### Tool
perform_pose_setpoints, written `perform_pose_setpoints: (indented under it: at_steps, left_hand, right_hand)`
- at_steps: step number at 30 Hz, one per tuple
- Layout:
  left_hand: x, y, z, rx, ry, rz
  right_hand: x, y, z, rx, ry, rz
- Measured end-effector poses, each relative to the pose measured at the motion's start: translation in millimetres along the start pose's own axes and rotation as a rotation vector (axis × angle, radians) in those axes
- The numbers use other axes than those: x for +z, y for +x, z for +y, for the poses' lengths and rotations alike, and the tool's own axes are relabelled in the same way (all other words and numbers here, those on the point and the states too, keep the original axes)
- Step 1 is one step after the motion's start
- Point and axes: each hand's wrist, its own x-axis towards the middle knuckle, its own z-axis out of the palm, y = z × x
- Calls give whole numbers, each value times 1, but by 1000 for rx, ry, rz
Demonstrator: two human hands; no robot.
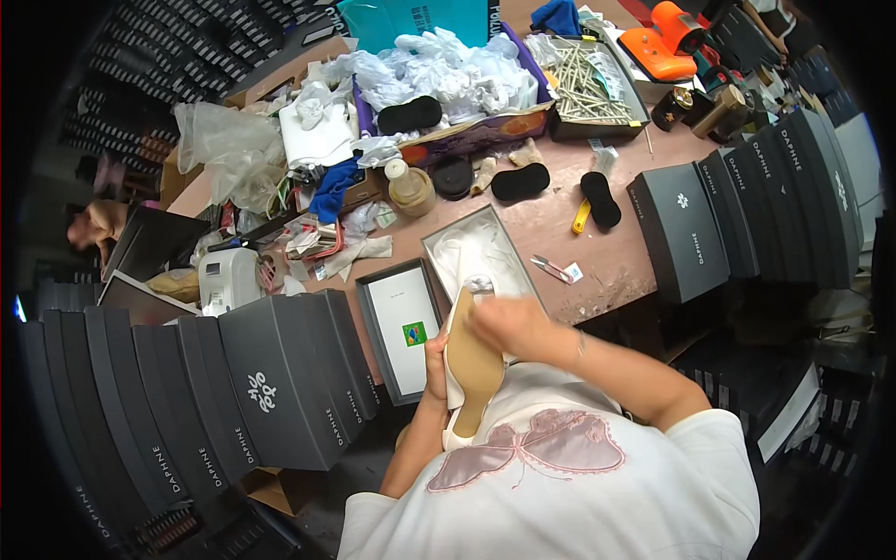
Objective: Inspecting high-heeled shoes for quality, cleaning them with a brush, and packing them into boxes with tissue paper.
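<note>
Sole up, a light-coloured shoe (474,369) with a tan sole stands over my lap, its toe pointing away from me. My left hand (436,369) is closed around its left edge. Against the right side of the toe, my right hand (509,327) is curled and slightly blurred; what its fingers hold, if anything, is hidden. A crumpled whitish wad (479,283) shows at the toe. Just beyond lies an open grey shoebox (431,245) with white tissue paper (478,247) inside. Left of it rests a grey box part (367,297) with a white inside and a small green square (414,334).
Pink-handled snips (553,270) lie right of the open box. Dark shoeboxes stand in rows at left (280,392) and right (686,229). Farther back are a jar (409,189), black pads (521,183), a purple box (523,61) of white wads, a stick tray (588,84) and an orange tool (658,56).
</note>
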Motion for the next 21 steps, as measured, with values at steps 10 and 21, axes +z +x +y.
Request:
perform_pose_setpoints:
  at_steps: [10,21]
  left_hand:
    - [15,-3,-1,67,12,140]
    - [29,-2,18,84,-2,-200]
  right_hand:
    - [3,32,25,162,-140,-56]
    - [-37,34,63,733,760,324]
